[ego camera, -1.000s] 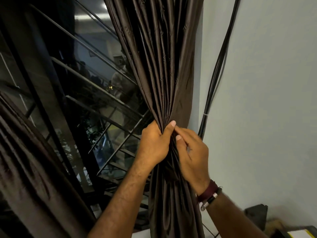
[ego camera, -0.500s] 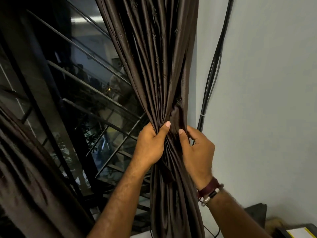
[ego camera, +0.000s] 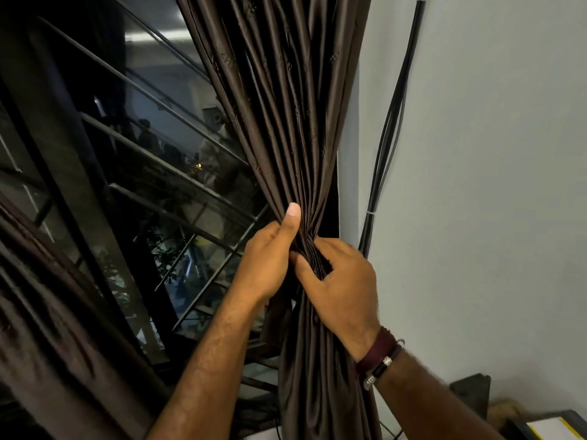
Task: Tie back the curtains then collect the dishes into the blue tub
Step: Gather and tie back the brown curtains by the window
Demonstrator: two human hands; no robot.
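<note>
While both my hands pinch the curtain (ego camera: 295,128) at its gathered waist, I can judge how this cloth will behave. It hangs against the wall's (ego camera: 492,154) corner, right of the window (ego camera: 136,173), drawn into tight pleats that fan out above my grip and fall loose below it. My left hand (ego camera: 266,262) wraps the bunch from the window side, thumb pointing straight up along the folds, fingers curled behind where I cannot see them. My right hand (ego camera: 346,281) closes on it from the wall side, thumb pressed into the pleats and touching the left hand; its fingers also go round the back, out of view. So both are clamped on the fabric, not spread.

The cloth looks thin, satiny and soft, with a sheen, so I expect it to be light but slippery: pleats will slide out if I loosen one hand. I judge the narrow waist is the right place to hold, since the bulk is smallest there and a tie would sit without slipping. I see no tieback or hook from here; a cable bundle (ego camera: 390,128) runs down the wall just beside the curtain, and I would avoid snagging it. A second curtain (ego camera: 47,312) hangs at the lower left, not yet tied. No dishes or tub are in view, so that part is not begun
</note>
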